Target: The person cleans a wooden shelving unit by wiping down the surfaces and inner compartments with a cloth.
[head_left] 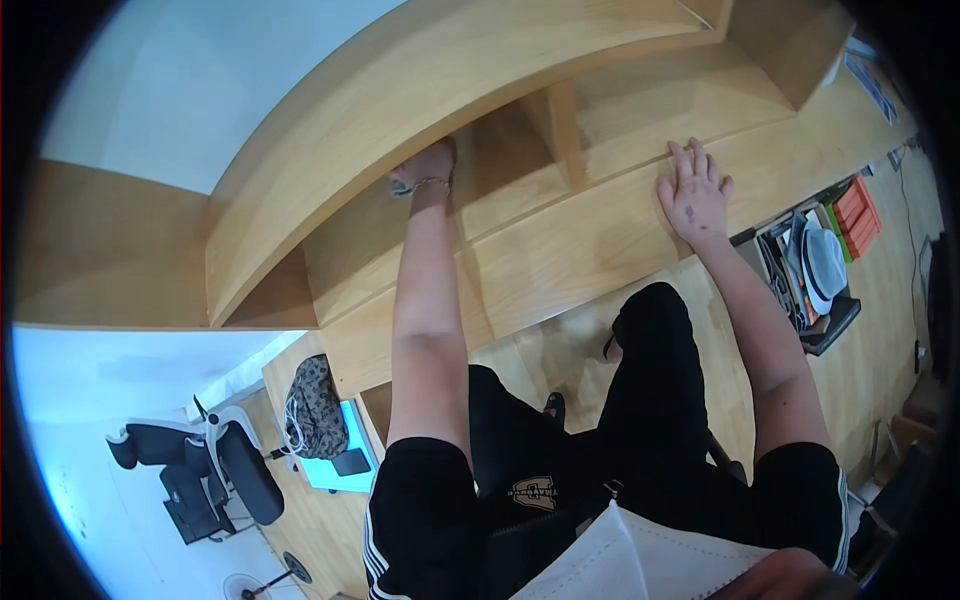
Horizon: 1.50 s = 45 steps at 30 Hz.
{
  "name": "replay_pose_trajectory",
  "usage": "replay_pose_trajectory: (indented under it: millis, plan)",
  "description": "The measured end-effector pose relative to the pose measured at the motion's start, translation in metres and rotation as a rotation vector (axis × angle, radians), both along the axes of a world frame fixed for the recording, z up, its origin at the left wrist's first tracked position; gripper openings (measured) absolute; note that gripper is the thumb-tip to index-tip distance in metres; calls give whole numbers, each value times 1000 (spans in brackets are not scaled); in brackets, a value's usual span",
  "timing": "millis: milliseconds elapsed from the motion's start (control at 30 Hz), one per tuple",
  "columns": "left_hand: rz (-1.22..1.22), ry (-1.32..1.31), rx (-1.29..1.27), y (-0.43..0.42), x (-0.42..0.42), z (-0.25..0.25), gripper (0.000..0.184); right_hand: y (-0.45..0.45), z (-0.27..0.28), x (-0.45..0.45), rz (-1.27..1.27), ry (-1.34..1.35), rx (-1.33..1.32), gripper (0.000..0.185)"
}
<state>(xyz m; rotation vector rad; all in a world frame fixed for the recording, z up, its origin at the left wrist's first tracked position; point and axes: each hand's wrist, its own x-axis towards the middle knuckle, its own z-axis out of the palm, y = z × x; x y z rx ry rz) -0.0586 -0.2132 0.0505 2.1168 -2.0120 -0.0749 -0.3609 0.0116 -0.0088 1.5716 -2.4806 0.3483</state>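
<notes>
My left hand (430, 165) reaches into a compartment of the wooden shelf (390, 130), under its curved upper board. A bracelet circles that wrist. The fingers are closed on a small, crumpled grey thing that looks like a cloth (401, 188), pressed to the compartment's floor. Part of the hand and most of the cloth are hidden by the hand itself and the board edge. My right hand (695, 195) lies flat on the wooden desktop (620, 215) near its front edge, fingers spread and holding nothing.
An upright divider (565, 135) stands between the hands. At right, an open drawer (835, 325) holds books and a white hat (824, 262). At lower left are a patterned bag (317, 408) on a blue surface, a black office chair (245, 470) and a fan (296, 567).
</notes>
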Motion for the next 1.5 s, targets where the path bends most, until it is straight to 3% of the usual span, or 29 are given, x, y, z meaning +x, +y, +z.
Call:
replay_pose_trajectory:
  millis: [100,233,333,400,433,533,667,733,900,1167,1333,1500]
  plan:
    - [-143,61,-128,-2,-46,-17,62,0,1,1,-7,-13,8,56]
    - [-419,-2,-98,-15,-81,-40,56,1,3,2,-7,-33,16,56]
    - [-470,-40,-159,-5,-81,-41,53,1,1,-1,1,-31,-3,56]
    - [-495,-17,28,19,-79,-21,53,0,-1,-1,2,-26,-24,55]
    - [-504,-6,119,37,-77,-11,53,1,-1,-1,1,-24,-30,55]
    - [-458,-31,-91,79,-75,-21,48,1,-3,-1,-4,-16,-40,55]
    - [-440,22,-19,141,-73,-7,40,1,1,0,-7,1,-31,56]
    - [-455,14,-184,167,-72,-21,42,0,-1,0,5,-3,-25,56]
    - [-459,182,-81,234,-69,-7,40,-2,-2,-1,-7,17,-20,56]
    - [-682,172,-264,209,-66,-43,40,-3,-5,-4,-11,31,-34,56]
    - [-600,148,-296,214,-66,-64,36,-3,-11,-7,4,21,-37,56]
    - [-455,133,-308,217,-13,-45,29,-3,-2,-9,6,17,-23,56]
